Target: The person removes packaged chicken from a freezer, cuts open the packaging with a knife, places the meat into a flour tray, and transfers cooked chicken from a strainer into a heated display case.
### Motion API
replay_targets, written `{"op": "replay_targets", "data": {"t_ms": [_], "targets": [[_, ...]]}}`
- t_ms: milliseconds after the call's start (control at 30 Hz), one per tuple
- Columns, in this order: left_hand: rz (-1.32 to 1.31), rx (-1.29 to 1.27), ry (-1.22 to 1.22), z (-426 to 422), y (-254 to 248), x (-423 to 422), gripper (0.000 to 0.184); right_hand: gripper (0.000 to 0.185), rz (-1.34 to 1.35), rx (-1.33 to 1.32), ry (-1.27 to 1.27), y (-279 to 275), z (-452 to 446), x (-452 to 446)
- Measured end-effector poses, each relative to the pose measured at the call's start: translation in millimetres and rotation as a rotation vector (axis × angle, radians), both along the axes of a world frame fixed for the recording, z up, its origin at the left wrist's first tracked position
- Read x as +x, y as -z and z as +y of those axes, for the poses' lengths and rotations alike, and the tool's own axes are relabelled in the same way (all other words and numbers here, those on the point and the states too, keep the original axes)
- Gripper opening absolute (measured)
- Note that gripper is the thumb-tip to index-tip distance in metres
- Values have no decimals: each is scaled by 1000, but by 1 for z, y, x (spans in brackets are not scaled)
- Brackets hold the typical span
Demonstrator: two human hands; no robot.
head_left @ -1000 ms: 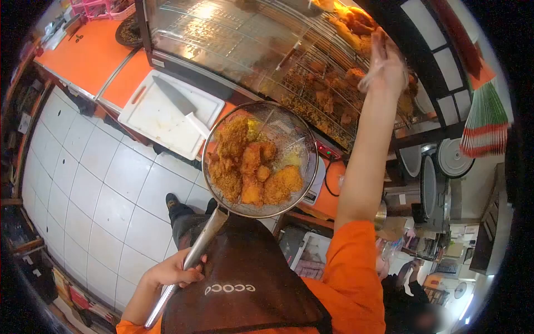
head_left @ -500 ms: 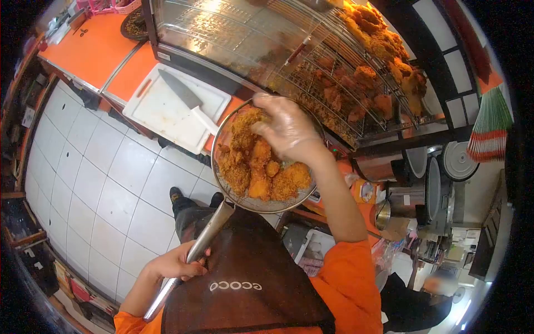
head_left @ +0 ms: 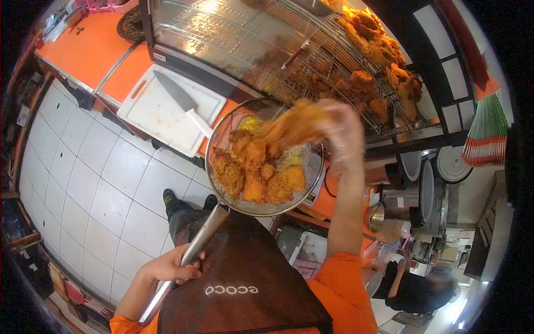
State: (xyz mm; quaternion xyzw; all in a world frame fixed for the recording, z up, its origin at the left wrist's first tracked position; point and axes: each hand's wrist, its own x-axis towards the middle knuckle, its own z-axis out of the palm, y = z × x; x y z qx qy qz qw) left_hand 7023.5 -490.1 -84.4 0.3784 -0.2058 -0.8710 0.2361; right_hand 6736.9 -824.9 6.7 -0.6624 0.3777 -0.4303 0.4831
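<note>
My left hand is wrapped round the metal handle of a round mesh strainer. Several pieces of golden fried chicken lie in the strainer, with yellow crumbs beside them. My right hand, in a clear plastic glove and blurred by motion, grips one fried chicken piece over the strainer's right side. More fried chicken is piled on the upper wire rack of the glass display case, with further pieces on the rack below.
A white cutting board with a large knife rests on the orange counter. Large pots stand at the right. A person in dark clothes is at the lower right. A green, white and red fan-shaped thing hangs at right.
My right hand has moved from above the strainer towards the right, and a fried chicken piece is now lifted in it. My left hand still holds the handle.
</note>
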Motion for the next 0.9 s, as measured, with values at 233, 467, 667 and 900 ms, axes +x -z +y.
{"op": "replay_targets", "data": {"t_ms": [233, 467, 667, 900], "targets": [[-32, 31, 5, -1, -6, -3, 46, 31, -528, -159, 705, -69, -64, -75], [15, 19, 2, -2, 3, 1, 46, 37, -750, -200, 487, -85, -138, -77], [-53, 18, 21, -9, -10, 0, 42, 40, -550, -265, 443, -64, -79, -49], [-18, 44, -7, -6, -5, -2, 45, 24, 299, 63, 88, -13, 10, -4]]}}
